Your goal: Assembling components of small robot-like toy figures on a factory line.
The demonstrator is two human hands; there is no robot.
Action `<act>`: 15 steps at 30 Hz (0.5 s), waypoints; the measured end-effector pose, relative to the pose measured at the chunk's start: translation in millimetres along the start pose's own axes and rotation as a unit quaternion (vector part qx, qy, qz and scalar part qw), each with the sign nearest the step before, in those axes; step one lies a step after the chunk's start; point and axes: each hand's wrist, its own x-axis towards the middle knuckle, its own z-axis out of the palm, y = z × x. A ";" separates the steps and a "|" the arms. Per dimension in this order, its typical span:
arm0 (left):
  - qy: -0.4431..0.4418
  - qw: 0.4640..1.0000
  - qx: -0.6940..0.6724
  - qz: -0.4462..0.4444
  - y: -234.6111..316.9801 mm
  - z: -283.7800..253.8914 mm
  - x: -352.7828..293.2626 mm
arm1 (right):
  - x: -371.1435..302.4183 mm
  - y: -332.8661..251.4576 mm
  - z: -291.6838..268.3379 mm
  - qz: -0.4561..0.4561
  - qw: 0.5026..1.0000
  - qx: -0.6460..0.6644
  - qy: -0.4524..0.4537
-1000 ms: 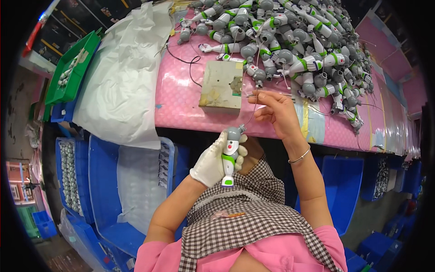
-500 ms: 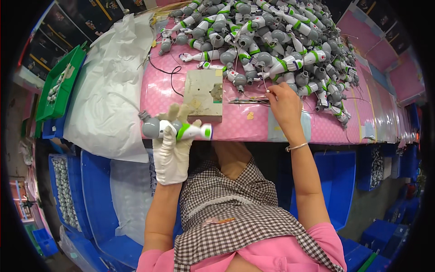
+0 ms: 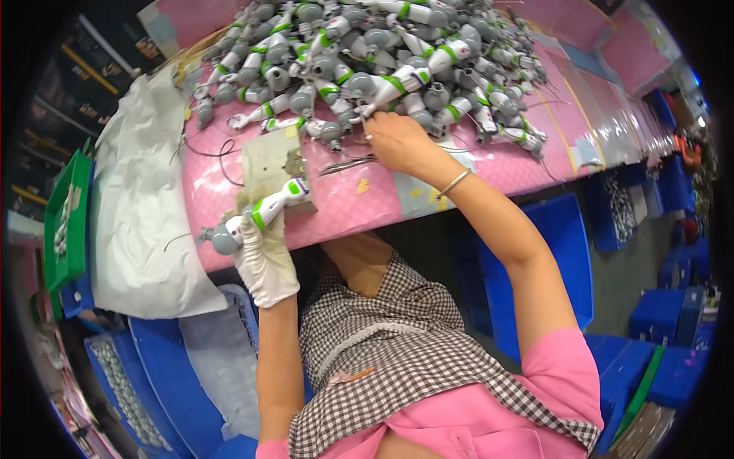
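I observe the white, green and grey toy arm [image 3: 279, 203] tilted in front of the box [image 3: 264, 162], above the pink table [image 3: 359, 208]. The gloved left hand [image 3: 266, 260] holds it, fingers partly curled. The bare right hand [image 3: 401, 144] is at the heap of similar parts [image 3: 344, 65], fingertips drawn together; I cannot tell what they grip.

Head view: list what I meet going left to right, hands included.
Green tray, white sheet, gloved left hand holding a grey, white and green toy part, bare right hand, blue bin beyond the right elbow.
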 end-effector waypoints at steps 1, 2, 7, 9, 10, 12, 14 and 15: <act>-0.004 1.000 -0.001 -0.007 -3.6 -4.2 -1.0 | -2.7 -0.1 1.4 0.008 1.000 -0.003 -0.001; 0.003 1.000 0.010 0.013 -0.2 -4.9 -3.3 | -1.1 -9.6 -1.2 0.005 0.999 0.002 0.043; 0.047 0.996 -0.074 -0.019 -4.3 0.6 -8.6 | -28.6 -39.3 -46.9 0.007 0.990 0.047 0.132; 0.055 0.998 -0.040 0.013 -9.7 10.1 -11.4 | -44.8 -63.2 -53.2 0.043 0.966 0.182 0.178; 0.046 0.998 -0.032 0.031 -16.1 10.4 -12.2 | -51.1 -76.8 -50.4 0.079 0.942 0.273 0.179; 0.059 0.997 -0.004 0.043 -8.5 17.4 -17.3 | -48.3 -111.5 -49.0 0.072 0.900 0.370 0.219; 0.055 0.997 0.004 0.057 -4.6 17.4 -19.9 | -43.4 -138.4 -33.0 0.085 0.867 0.437 0.221; 0.069 0.996 -0.002 0.053 -4.0 17.8 -19.5 | -37.0 -148.5 -30.0 0.091 0.850 0.467 0.225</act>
